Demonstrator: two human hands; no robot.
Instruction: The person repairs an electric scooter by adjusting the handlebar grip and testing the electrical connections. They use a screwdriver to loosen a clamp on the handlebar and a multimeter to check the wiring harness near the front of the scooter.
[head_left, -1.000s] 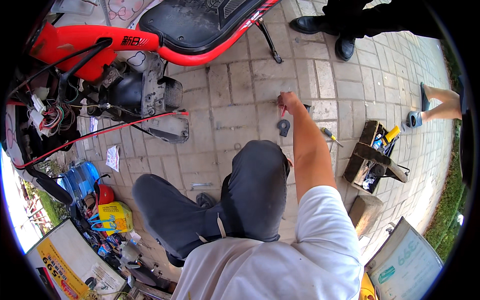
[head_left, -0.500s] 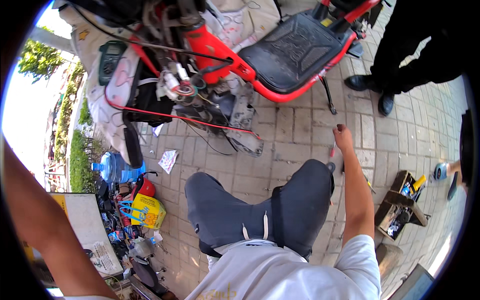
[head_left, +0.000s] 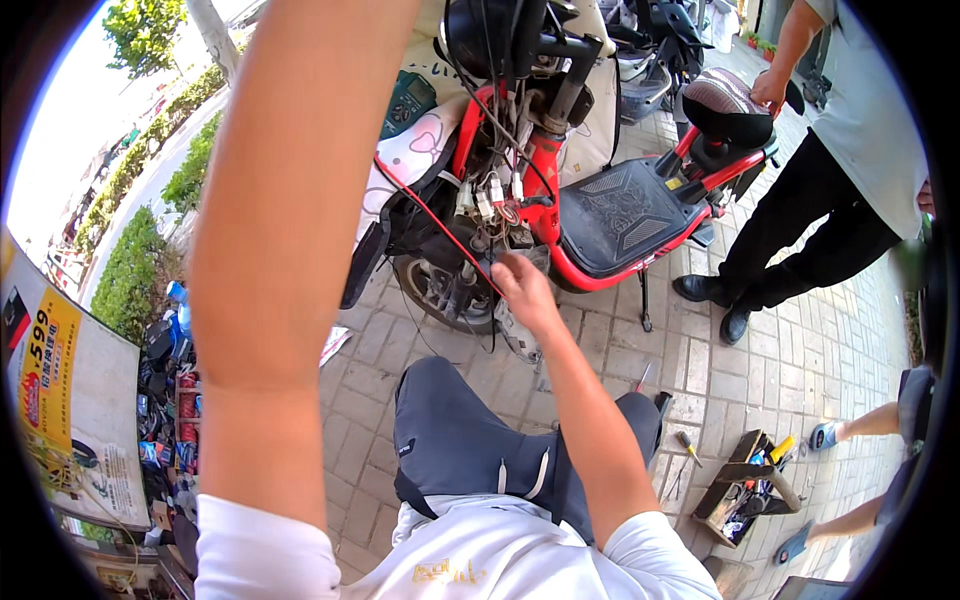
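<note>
My left arm rises across the left of the view; its hand is out of frame. My right hand has curled fingers at the lower end of a red cable, beside dangling black wires; what it grips is unclear. Both are at the partly dismantled red scooter, with white connectors exposed above its front wheel. A green multimeter rests on the printed cover at the front. A thin red-handled tool is on the paving beyond my right knee.
A person in dark trousers stands right, one hand at the saddle. Another person's bare legs are lower right. A yellow-handled screwdriver and wooden toolbox lie on the paving; clutter and a signboard stand left.
My right hand has left the red tool on the ground and moved up and left to the cable. My left arm has risen high; the view has tilted up toward the scooter.
</note>
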